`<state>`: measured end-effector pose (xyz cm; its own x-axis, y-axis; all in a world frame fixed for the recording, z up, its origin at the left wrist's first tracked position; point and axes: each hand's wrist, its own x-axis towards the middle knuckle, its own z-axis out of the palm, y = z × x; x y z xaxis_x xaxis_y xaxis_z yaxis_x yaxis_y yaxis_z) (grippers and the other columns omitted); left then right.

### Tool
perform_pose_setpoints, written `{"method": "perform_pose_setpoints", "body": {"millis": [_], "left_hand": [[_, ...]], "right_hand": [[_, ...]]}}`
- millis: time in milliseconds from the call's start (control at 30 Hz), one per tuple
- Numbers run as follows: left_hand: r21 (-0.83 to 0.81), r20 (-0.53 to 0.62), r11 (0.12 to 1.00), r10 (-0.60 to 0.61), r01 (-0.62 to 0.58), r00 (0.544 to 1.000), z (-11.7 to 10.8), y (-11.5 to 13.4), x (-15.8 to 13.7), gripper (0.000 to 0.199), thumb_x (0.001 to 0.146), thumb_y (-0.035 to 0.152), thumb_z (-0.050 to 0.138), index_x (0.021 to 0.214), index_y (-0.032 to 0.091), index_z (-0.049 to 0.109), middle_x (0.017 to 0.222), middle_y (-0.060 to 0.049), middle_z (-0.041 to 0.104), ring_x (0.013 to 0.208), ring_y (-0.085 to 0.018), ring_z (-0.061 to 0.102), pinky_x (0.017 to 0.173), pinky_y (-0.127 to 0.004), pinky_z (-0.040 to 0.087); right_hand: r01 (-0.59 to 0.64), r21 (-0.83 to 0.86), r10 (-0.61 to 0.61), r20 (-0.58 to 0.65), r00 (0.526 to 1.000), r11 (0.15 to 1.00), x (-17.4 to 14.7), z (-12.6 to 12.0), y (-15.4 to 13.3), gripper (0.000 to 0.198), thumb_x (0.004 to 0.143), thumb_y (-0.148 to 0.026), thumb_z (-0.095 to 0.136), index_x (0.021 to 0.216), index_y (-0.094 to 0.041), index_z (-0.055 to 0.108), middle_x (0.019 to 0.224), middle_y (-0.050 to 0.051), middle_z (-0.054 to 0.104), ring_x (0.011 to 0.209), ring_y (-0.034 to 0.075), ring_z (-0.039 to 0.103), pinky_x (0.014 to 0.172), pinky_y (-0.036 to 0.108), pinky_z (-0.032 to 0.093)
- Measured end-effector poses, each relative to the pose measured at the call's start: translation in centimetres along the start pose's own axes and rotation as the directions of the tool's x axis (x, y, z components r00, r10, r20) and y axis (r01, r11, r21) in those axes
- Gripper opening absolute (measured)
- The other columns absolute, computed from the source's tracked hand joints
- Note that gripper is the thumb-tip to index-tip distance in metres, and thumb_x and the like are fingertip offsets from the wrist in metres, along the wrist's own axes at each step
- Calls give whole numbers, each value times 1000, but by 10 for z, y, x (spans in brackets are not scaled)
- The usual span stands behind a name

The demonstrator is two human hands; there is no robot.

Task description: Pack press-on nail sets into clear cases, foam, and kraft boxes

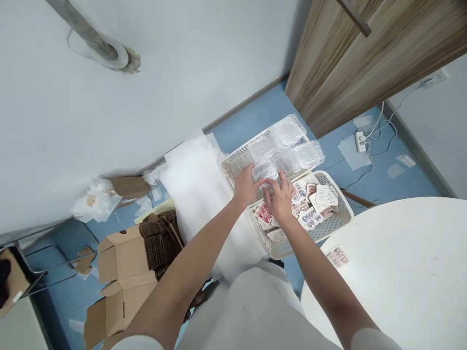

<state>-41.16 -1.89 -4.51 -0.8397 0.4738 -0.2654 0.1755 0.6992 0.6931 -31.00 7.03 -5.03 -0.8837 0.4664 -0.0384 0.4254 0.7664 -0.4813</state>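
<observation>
My left hand (246, 187) and my right hand (279, 197) are together at the near edge of a white plastic basket (233, 167). Between them is a clear plastic-wrapped pack (265, 170), its contents hard to make out. The fingers of both hands curl onto its sides. More clear wrapped packs (288, 131) lie in the same basket. A second white basket (345, 214), under my right wrist, holds several cards of press-on nails (311, 218) in red, purple and other colours. My right forearm hides part of it.
To the right stands a round white table (408, 262) with one card of press-on nails (337, 256). Flattened cardboard boxes (127, 272) are at left, white sheeting (197, 175) beside them. A power strip (360, 141) with cables lies on the blue floor near the wooden cabinet (350, 63).
</observation>
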Motion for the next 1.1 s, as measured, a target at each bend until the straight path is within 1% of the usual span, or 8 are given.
{"method": "perform_pose_setpoints", "body": {"millis": [233, 333, 433, 600, 733, 867, 967, 1100], "left_hand": [[-38, -62, 998, -53, 51, 997, -1, -2, 1, 58, 66, 34, 65, 118, 14, 46, 103, -10, 53, 74, -16, 54, 77, -33, 42], [-56, -93, 998, -28, 22, 995, -11, 4, -8, 59, 66, 30, 65, 120, 12, 46, 103, -11, 53, 77, -17, 54, 80, -32, 42], [-151, -71, 988, 32, -42, 997, -28, 12, -30, 59, 68, 28, 62, 122, 14, 45, 107, -11, 52, 76, -15, 55, 76, -30, 44], [-435, -18, 887, 161, -153, 987, -56, 20, -95, 49, 71, 24, 57, 119, 19, 50, 112, -8, 55, 89, -15, 56, 80, -28, 43], [-618, 136, 784, 180, -58, 974, -66, 13, -163, 46, 65, 22, 63, 110, 17, 56, 99, -6, 63, 85, -16, 58, 76, -29, 44], [-693, 307, 712, 149, 113, 940, -57, 1, -227, 42, 61, 27, 67, 101, 17, 60, 91, -6, 64, 75, -15, 61, 65, -26, 46], [-706, 431, 667, 138, 238, 892, -41, -1, -260, 39, 60, 28, 69, 96, 17, 60, 92, -6, 64, 73, -14, 63, 62, -25, 46], [-672, 527, 693, 199, 261, 826, -20, 12, -288, 38, 59, 27, 70, 94, 16, 60, 88, -6, 65, 73, -15, 63, 60, -24, 45]], "right_hand": [[7, 75, -6, -16, 1000, 997, 2, -2, -9, 29, 76, -31, 50, 103, -24, 53, 134, 10, 30, 116, 30, 30, 91, 45, 20], [54, 139, -49, -43, 998, 989, -6, -10, -19, 33, 71, -32, 54, 103, -23, 53, 133, 11, 29, 119, 31, 29, 92, 47, 20], [73, 241, -39, -140, 989, 968, -30, -23, -32, 33, 70, -32, 55, 101, -21, 54, 129, 12, 32, 118, 29, 31, 93, 45, 23], [93, 491, 37, -248, 968, 866, -103, -46, -55, 16, 75, -24, 47, 87, -20, 56, 97, 8, 53, 95, 20, 50, 84, 34, 39], [72, 619, 90, -227, 970, 782, -181, -54, -70, 10, 76, -23, 45, 76, -20, 55, 78, 3, 57, 76, 15, 54, 73, 30, 44], [-31, 706, 247, -206, 947, 708, -257, -55, -72, 13, 73, -30, 51, 80, -20, 56, 82, 3, 59, 75, 15, 55, 71, 30, 45], [-173, 768, 410, -126, 903, 617, -307, -59, -66, 21, 71, -37, 54, 84, -20, 56, 81, 4, 60, 71, 16, 55, 67, 30, 45], [-265, 850, 566, -46, 823, 455, -363, -69, -51, 29, 68, -43, 57, 85, -20, 57, 73, 3, 61, 67, 17, 55, 65, 31, 44]]}}
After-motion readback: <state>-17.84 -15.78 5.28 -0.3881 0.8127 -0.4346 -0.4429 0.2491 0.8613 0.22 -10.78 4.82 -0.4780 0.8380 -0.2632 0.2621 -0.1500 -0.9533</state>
